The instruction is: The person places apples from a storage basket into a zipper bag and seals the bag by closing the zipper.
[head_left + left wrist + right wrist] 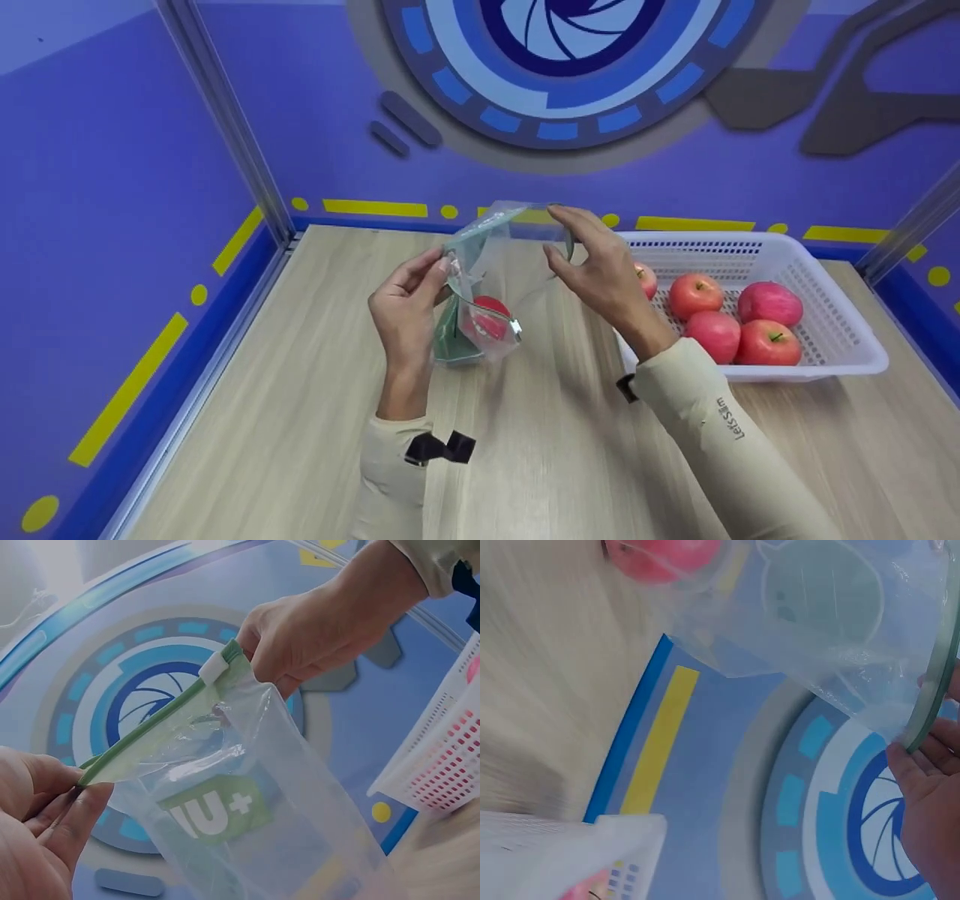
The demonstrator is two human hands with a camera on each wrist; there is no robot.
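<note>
A clear zip bag (517,255) with a green zip strip hangs between the two hands above the table, its mouth spread apart. My left hand (407,307) pinches the mouth's left edge between thumb and fingers. On the opposite side, my right hand (600,262) holds the right edge of the mouth, thumb below and fingers above. A red apple (491,315) shows through the plastic in the lower part of the bag. In the left wrist view, a white slider (214,669) sits on the strip near the right hand, and a green printed label (217,808) marks the bag's side.
A white perforated basket (844,330) holding several red apples (770,343) stands on the right of the wooden table (300,420), close beside the right forearm. Blue printed panels (315,150) with metal corner posts enclose the back and sides.
</note>
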